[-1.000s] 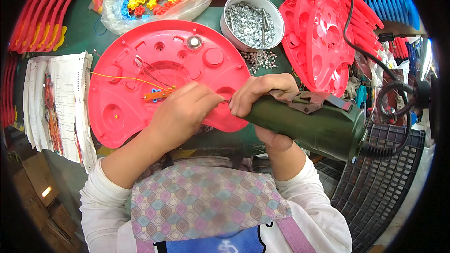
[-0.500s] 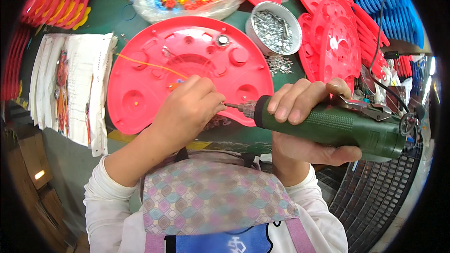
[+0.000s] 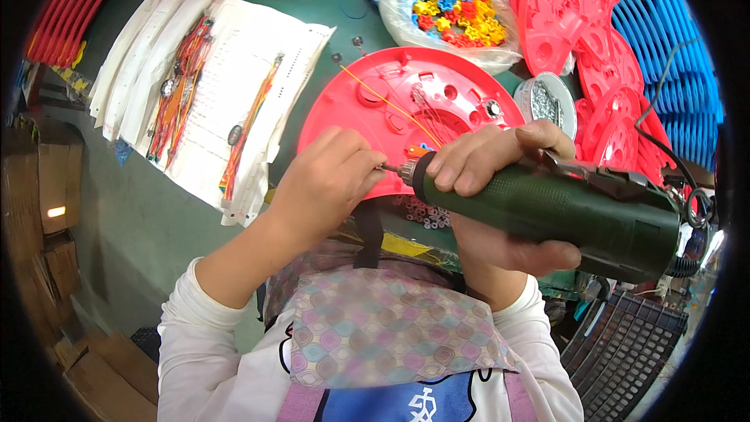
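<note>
Green table, red round plate, paper sheets, bag of coloured pieces, screw bowl

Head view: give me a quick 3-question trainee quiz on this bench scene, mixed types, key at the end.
1. True or false: the right hand grips the dark green power screwdriver around its body.
2. Multiple choice: where is the left hand? A) in the clear bag of coloured pieces; B) pinched at the driver's bit tip, at the near rim of the red disc; C) on the white paper sheets.
3. Fill in: the small round container of metal screws sits to the ____ of the red disc.

Key: 1 true; 2 B; 3 right.
</note>
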